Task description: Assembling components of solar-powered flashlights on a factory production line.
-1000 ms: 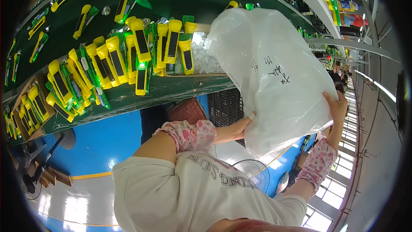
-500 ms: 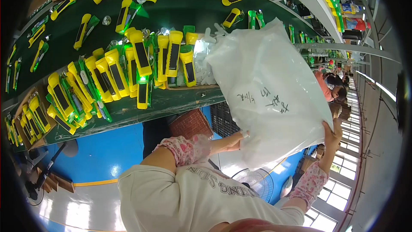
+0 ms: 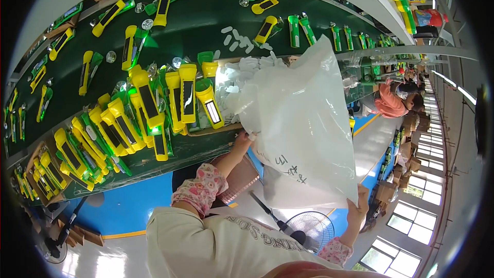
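Note:
Both my hands hold a large white plastic bag (image 3: pixel 303 108) with dark handwriting on it. My left hand (image 3: pixel 242 143) is closed on its near left edge, beside the bench edge. My right hand (image 3: pixel 358 205) grips its lower right corner. The bag's upper left part leans over a cardboard box (image 3: pixel 208 131) filled with small white oval pieces (image 3: pixel 244 74). Several more such pieces (image 3: pixel 237 38) lie scattered on the green bench top behind the box. Left of them, yellow flashlights (image 3: pixel 146 98) with dark panels stand packed in a row. The bag's mouth is hidden.
More flashlights (image 3: pixel 159 7) and clear round lens parts (image 3: pixel 147 23) lie across the green bench (image 3: pixel 195 25). A metal shelf frame (image 3: pixel 411 50) crosses at the right. Below the bag is a floor fan (image 3: pixel 309 229). A person in pink (image 3: pixel 388 100) is farther right.
The bag has shifted left and tilted, with my left hand moving toward the bench edge and my right hand lower. More white pieces show in the box and behind it. The view has shifted too.

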A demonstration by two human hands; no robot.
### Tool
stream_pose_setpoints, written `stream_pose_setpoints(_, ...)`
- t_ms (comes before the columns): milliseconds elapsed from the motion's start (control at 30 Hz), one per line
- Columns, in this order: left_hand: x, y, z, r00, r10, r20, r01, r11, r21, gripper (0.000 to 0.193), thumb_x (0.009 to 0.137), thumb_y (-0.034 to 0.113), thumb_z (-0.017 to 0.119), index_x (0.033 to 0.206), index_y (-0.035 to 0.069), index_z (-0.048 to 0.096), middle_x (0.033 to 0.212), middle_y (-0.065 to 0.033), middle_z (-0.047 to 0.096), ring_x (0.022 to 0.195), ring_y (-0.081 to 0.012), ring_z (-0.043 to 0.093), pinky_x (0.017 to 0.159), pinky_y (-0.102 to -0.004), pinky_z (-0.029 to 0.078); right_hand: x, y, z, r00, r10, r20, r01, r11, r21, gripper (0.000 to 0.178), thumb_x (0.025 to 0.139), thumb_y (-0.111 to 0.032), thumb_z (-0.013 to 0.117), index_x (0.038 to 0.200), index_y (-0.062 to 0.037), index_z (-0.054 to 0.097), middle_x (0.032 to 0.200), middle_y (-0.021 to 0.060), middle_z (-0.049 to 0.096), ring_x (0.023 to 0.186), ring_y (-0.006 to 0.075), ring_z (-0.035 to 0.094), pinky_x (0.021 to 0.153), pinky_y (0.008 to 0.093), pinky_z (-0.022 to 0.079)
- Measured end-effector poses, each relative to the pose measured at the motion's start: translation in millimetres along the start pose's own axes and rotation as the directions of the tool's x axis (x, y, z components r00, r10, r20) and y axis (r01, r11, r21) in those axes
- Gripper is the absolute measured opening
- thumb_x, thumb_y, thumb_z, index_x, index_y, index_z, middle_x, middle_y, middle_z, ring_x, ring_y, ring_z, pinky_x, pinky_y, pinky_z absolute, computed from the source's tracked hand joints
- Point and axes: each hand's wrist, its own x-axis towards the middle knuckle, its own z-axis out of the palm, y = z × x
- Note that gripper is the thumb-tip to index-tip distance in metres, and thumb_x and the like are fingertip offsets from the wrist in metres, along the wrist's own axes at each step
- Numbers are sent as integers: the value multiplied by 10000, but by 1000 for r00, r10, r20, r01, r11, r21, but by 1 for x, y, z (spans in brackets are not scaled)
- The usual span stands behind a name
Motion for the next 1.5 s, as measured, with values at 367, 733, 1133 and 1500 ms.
stream_pose_setpoints(367,10,23,16,980,-139,139,183,906,-381,447,970,266,586,1353,62,481,1245,-60,582,1141,-183,550,959,-334,454,133,122,203,739,525,423,-598,221,770,546,963,-273,541,1410,14,412,1364,152,517,1210,266,533,975,359,449)
stream_pose_setpoints(733,-5,28,-3,942,-236,238,329,784,-526,563,973,433,516,1395,65,463,1394,-91,518,1284,-240,491,1096,-402,371,152,116,304,838,289,463,-542,544,641,365,878,-140,626,1208,8,575,1121,142,670,1001,239,650,839,368,528)
stream_pose_setpoints(1133,-46,26,-7,922,-239,304,383,680,-626,670,948,515,529,1443,91,376,1444,-91,462,1312,-270,459,1100,-477,368,131,133,341,913,360,193,-356,468,809,305,791,-111,691,1073,-6,646,1159,211,595,977,328,636,765,389,524)
stream_pose_setpoints(1500,-40,47,-9,909,-281,308,411,726,-552,457,961,282,562,1353,65,473,1308,-91,569,1230,-252,527,1046,-429,425,179,87,302,840,246,483,-513,649,562,337,879,-179,666,1163,-14,591,1072,101,612,973,265,620,903,406,499)
